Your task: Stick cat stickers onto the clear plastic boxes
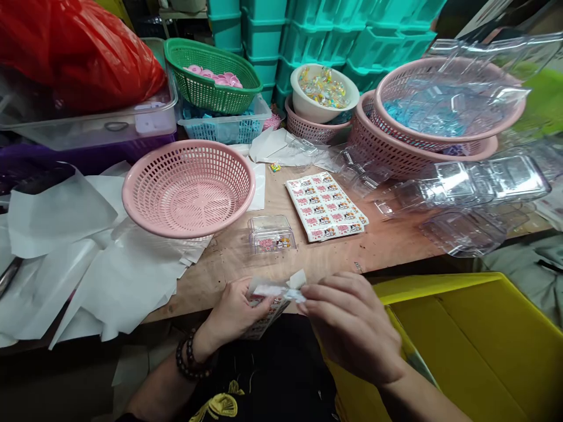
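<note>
My left hand (235,316) is closed on a sticker sheet (266,316) held low at the table's front edge. Between thumb and fingers, my right hand (352,322) pinches a sticker (294,295) at the sheet's upper edge; it looks partly lifted, though blur hides how much still sticks. Just beyond my hands stands a small clear plastic box (271,234) with a cat sticker on its front. To its right lies a stack of sticker sheets (326,206) printed with rows of cats and pink lettering.
An empty pink basket (189,187) stands left on discarded backing paper (109,264). Clear plastic shells (475,181) lie at right, near stacked pink baskets (382,140). A white bowl (303,105) and green basket (197,82) hold small parts. A yellow bin (479,340) sits lower right.
</note>
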`<state>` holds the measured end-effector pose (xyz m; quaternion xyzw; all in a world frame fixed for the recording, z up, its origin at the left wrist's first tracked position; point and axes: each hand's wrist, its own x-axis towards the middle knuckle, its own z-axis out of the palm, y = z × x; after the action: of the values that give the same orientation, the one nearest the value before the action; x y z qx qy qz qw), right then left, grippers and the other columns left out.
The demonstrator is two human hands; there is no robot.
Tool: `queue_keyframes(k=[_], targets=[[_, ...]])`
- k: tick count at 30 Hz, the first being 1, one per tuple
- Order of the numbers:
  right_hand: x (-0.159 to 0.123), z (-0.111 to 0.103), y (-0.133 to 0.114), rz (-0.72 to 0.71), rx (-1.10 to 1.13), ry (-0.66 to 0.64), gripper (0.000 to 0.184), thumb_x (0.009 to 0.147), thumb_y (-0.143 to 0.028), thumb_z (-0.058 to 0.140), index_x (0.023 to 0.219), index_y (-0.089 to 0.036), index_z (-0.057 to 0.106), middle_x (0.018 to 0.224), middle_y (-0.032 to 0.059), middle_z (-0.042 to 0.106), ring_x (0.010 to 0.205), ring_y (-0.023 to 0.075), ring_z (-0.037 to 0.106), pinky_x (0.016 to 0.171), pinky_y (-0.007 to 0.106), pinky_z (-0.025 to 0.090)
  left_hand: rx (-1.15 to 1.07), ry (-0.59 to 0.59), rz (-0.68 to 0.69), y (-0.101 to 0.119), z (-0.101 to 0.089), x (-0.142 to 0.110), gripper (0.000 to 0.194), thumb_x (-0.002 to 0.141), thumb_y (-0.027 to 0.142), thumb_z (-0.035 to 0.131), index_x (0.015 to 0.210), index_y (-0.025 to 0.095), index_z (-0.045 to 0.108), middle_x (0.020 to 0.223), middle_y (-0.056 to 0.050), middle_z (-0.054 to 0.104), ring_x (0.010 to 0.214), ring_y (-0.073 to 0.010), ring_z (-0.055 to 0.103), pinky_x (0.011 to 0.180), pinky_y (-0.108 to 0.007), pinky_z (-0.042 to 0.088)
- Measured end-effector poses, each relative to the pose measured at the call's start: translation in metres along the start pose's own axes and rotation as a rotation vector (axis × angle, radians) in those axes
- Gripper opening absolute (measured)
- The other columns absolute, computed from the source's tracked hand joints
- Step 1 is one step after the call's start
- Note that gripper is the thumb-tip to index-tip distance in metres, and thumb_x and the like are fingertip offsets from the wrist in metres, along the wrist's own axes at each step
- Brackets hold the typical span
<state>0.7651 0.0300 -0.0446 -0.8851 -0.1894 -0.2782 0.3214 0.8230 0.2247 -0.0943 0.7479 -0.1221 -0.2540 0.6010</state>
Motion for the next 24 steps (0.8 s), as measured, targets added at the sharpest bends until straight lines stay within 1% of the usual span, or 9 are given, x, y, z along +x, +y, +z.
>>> queue_keyframes(k=[2,3,4,7,9,12,15,20,24], targets=[[0.017,-0.006,0.002,0.265,0.094,0.109,0.008,0.086,-0.025,0.067,0.093,-0.028,0.069,0.083,0.0048,0.074,0.072,0.0203,0.068,0.073,0.039,0.055,0.122,-0.027,0.163,0.005,-0.005,-0.001,0.012,0.082,0.024,0.068,0.085,0.017,0.078,0.077,-0.005,0.072,0.067,-0.0174,0.066,0.061,-0.026,0.051],[0.027,-0.007,0.007,0.407,0.162,0.139,0.006,0.086,-0.03,0.068,0.089,-0.025,0.069,0.079,0.0052,0.072,0.068,0.0192,0.066,0.068,0.037,0.056,0.167,-0.035,0.259,0.008,-0.007,-0.001,0.013,0.083,0.022,0.066,0.087,0.018,0.078,0.078,-0.006,0.072,0.069,-0.0173,0.066,0.062,-0.027,0.053],[0.039,-0.006,0.014,0.539,0.247,0.14,0.013,0.085,-0.035,0.07,0.085,-0.023,0.068,0.074,0.0047,0.07,0.064,0.0175,0.064,0.063,0.034,0.055,0.207,-0.024,0.356,0.011,-0.01,-0.001,0.014,0.084,0.021,0.065,0.089,0.019,0.078,0.082,-0.007,0.072,0.072,-0.0179,0.067,0.066,-0.028,0.054],[0.074,0.004,0.043,0.836,0.554,0.003,0.035,0.071,-0.049,0.08,0.073,-0.018,0.064,0.06,-0.0002,0.062,0.049,0.0111,0.054,0.047,0.027,0.049,0.356,0.074,0.583,0.018,-0.018,0.005,0.011,0.08,0.017,0.068,0.085,0.02,0.076,0.11,-0.012,0.07,0.104,-0.0262,0.067,0.091,-0.04,0.055],[0.091,0.014,0.062,0.956,0.689,-0.111,0.043,0.06,-0.052,0.085,0.068,-0.017,0.062,0.055,-0.0028,0.057,0.044,0.0084,0.049,0.041,0.023,0.044,0.447,0.108,0.64,0.021,-0.023,0.011,0.009,0.078,0.015,0.069,0.082,0.02,0.075,0.134,-0.013,0.06,0.128,-0.0331,0.054,0.108,-0.05,0.044],[0.105,0.027,0.081,1.069,0.731,-0.247,0.042,0.055,-0.047,0.088,0.063,-0.016,0.061,0.051,-0.0039,0.054,0.043,0.0066,0.046,0.037,0.02,0.038,0.497,0.107,0.627,0.022,-0.027,0.018,0.007,0.078,0.015,0.068,0.081,0.019,0.073,0.151,-0.013,0.046,0.142,-0.0366,0.038,0.117,-0.055,0.031],[0.11,0.034,0.089,1.142,0.697,-0.312,0.035,0.058,-0.039,0.087,0.061,-0.016,0.061,0.048,-0.0036,0.054,0.04,0.0051,0.041,0.034,0.018,0.031,0.49,0.097,0.605,0.019,-0.029,0.021,0.005,0.079,0.015,0.066,0.079,0.017,0.071,0.155,-0.014,0.04,0.145,-0.0369,0.033,0.119,-0.057,0.028],[0.115,0.038,0.09,1.217,0.628,-0.344,0.026,0.066,-0.031,0.083,0.06,-0.016,0.062,0.042,-0.0049,0.049,0.035,0.0043,0.037,0.032,0.017,0.025,0.48,0.032,0.582,0.016,-0.03,0.023,0.005,0.078,0.015,0.066,0.078,0.018,0.07,0.157,-0.013,0.038,0.146,-0.0388,0.03,0.118,-0.059,0.029],[0.116,0.039,0.091,1.258,0.608,-0.332,0.025,0.067,-0.029,0.082,0.06,-0.016,0.062,0.041,-0.0058,0.046,0.034,0.0041,0.035,0.033,0.017,0.024,0.485,0.007,0.584,0.014,-0.028,0.025,0.006,0.076,0.013,0.067,0.077,0.018,0.07,0.159,-0.011,0.035,0.147,-0.039,0.029,0.119,-0.059,0.026]])
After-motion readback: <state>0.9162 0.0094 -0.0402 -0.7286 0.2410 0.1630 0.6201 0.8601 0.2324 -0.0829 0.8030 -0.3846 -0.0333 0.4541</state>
